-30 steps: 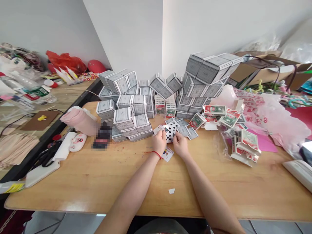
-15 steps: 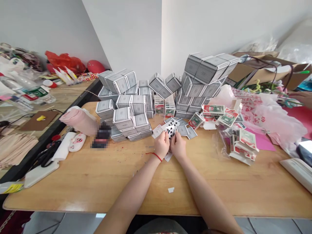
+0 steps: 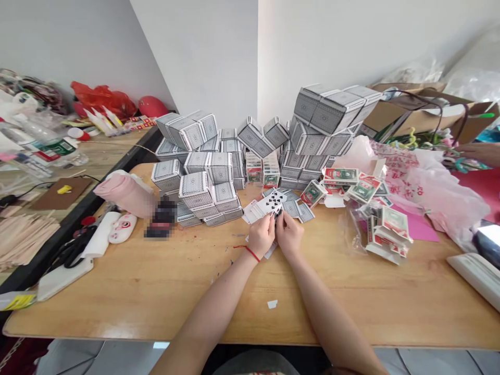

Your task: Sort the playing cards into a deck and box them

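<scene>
My left hand (image 3: 260, 237) and my right hand (image 3: 289, 237) meet over the middle of the wooden table (image 3: 156, 291), both closed on a fan of playing cards (image 3: 269, 204). A black spade card faces up on top of the fan. A red string circles my left wrist. A loose card (image 3: 269, 251) lies on the table under my hands. More face-down cards (image 3: 299, 209) are spread just beyond my right hand.
Grey patterned card boxes (image 3: 203, 177) are piled high at the back, taller on the right (image 3: 332, 117). Red and green card packs (image 3: 385, 224) lie in clear wrap to the right. A pink roll (image 3: 125, 192), scissors (image 3: 72, 252), a pink plastic bag (image 3: 429, 187). Another person's hand (image 3: 482, 152) at far right.
My hands drew together and slid slightly nearer to me, and the cards between them spread out into a wider fan toward the left.
</scene>
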The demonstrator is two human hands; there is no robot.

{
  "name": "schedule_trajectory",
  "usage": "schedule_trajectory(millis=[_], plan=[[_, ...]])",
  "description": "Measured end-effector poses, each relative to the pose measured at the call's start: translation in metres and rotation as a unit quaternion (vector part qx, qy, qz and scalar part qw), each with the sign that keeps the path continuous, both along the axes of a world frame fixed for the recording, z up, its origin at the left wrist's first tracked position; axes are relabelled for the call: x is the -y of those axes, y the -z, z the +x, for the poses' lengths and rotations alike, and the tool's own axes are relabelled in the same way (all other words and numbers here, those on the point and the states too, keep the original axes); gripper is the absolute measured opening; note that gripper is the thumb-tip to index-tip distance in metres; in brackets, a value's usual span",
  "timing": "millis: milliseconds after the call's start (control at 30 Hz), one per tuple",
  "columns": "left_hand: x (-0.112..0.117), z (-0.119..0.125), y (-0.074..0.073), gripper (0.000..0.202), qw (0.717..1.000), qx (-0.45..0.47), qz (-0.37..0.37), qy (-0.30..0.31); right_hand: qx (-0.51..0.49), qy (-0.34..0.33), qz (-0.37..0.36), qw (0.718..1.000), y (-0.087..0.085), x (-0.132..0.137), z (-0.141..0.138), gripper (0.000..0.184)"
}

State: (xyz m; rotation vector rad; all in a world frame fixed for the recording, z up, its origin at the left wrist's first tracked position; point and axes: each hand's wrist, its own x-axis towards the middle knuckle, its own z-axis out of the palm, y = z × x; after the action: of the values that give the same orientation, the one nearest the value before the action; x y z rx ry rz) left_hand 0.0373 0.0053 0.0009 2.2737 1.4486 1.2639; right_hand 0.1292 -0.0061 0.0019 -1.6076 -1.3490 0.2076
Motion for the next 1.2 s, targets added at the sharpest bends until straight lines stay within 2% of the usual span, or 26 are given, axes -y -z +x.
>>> schedule_trajectory(millis=[100,200,333,433,533,633,733,867,933,1000,1100,1167,1200], plan=[[-0.002,0.0,0.003,0.032,1.0,0.005,-0.014,-0.009,-0.025,0.006,-0.009,1.0,0.001,-0.002,0.003,0.034],[-0.006,-0.001,0.007,0.034,0.996,0.038,-0.05,-0.059,-0.118,-0.059,-0.042,0.99,0.003,-0.008,0.009,0.028],[-0.013,-0.005,0.008,0.035,0.985,0.094,-0.077,-0.124,-0.267,-0.205,-0.096,0.937,0.005,-0.016,0.012,0.024],[-0.015,-0.008,0.007,0.035,0.978,0.115,-0.081,-0.152,-0.298,-0.264,-0.108,0.911,0.006,-0.017,0.011,0.026],[-0.015,-0.009,0.007,0.034,0.977,0.12,-0.085,-0.154,-0.254,-0.247,-0.102,0.93,0.008,-0.015,0.01,0.024],[-0.015,-0.009,0.007,0.033,0.978,0.118,-0.085,-0.149,-0.152,-0.193,-0.093,0.965,0.011,-0.012,0.007,0.023],[-0.015,-0.008,0.008,0.033,0.979,0.115,-0.083,-0.148,-0.083,-0.146,-0.07,0.983,0.013,-0.008,0.003,0.025],[-0.017,-0.009,0.009,0.033,0.976,0.13,-0.088,-0.151,-0.088,-0.129,-0.055,0.986,0.016,-0.007,0.0,0.033],[-0.018,-0.011,0.008,0.033,0.975,0.137,-0.091,-0.149,-0.139,-0.141,-0.065,0.978,0.016,-0.008,0.0,0.032],[-0.019,-0.014,0.007,0.032,0.974,0.141,-0.096,-0.147,-0.254,-0.162,-0.074,0.951,0.014,-0.011,0.002,0.03],[-0.02,-0.016,0.005,0.032,0.974,0.151,-0.112,-0.128,-0.465,-0.206,-0.074,0.858,0.01,-0.016,0.004,0.031],[-0.019,-0.015,0.004,0.033,0.973,0.161,-0.126,-0.106,-0.539,-0.232,-0.078,0.806,0.006,-0.018,0.004,0.031],[-0.018,-0.014,0.003,0.033,0.973,0.166,-0.133,-0.094,-0.55,-0.242,-0.085,0.795,0.005,-0.019,0.003,0.03]])
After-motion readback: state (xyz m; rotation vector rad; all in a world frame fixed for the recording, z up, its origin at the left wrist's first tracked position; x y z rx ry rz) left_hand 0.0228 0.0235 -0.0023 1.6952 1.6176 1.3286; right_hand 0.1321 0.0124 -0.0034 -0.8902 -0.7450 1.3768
